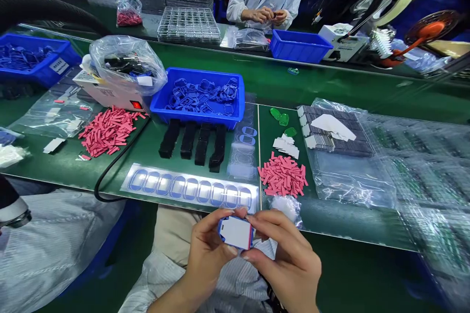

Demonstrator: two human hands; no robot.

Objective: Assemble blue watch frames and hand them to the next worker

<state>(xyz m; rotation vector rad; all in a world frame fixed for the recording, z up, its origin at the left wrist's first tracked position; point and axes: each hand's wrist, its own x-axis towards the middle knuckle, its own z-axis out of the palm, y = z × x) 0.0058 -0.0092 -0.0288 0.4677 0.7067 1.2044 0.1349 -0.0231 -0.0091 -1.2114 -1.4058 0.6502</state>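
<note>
Between both hands, over my lap in front of the bench, is a small blue plastic frame with a white insert [235, 233]. A thin red strip runs along its right edge. My left hand [211, 247] pinches the frame at its left side, thumb below and fingers on top. With its fingertips and thumb, my right hand [284, 249] grips the right side, by the red strip. The fingers hide the frame's underside and corners. Just beyond the hands lies a clear sheet with a row of oval stickers [191, 187]. Pink strips [282, 176] form a pile at the right.
A blue bin [198, 118] of blue frames stands behind black stacks [197, 144]. Another pink pile [106, 132] lies left, near a cable [113, 171]. White pieces [286, 146], green parts [279, 116] and plastic-bagged trays [338, 132] sit right. A co-worker's hands [268, 15] are across the bench.
</note>
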